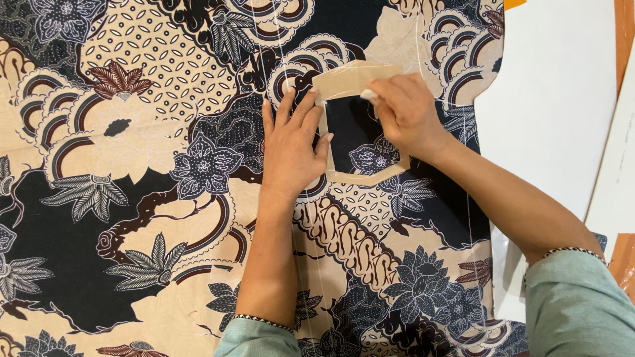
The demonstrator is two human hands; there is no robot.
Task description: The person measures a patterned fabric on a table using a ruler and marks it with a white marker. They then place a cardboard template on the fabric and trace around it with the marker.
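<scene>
The right hand (405, 114) has its fingers curled closed around a small white piece of chalk (368, 95), whose tip shows just past the fingertips and rests at the inner upper edge of a tan cardboard frame template with an open middle (350, 77). The left hand (290, 145) lies flat with its fingers spread open and gripping nothing; the fingertips press on the frame's left side and far-left corner, the thumb touching its left strip. The template lies flat on a large batik cloth printed with black, cream and brown flowers, leaves and scalloped arcs (132, 198), slightly right of centre and toward the far side of the scene, and the cloth's dark pattern shows through its opening. Faint white lines run along the cloth near the template. Both forearms reach in from the near edge, each ending in a pale teal sleeve with a black-and-white trimmed cuff (569, 291). To the right, the cloth's shaped edge rests on a white sheet (555, 99), beyond which an orange surface (624, 26) shows.
</scene>
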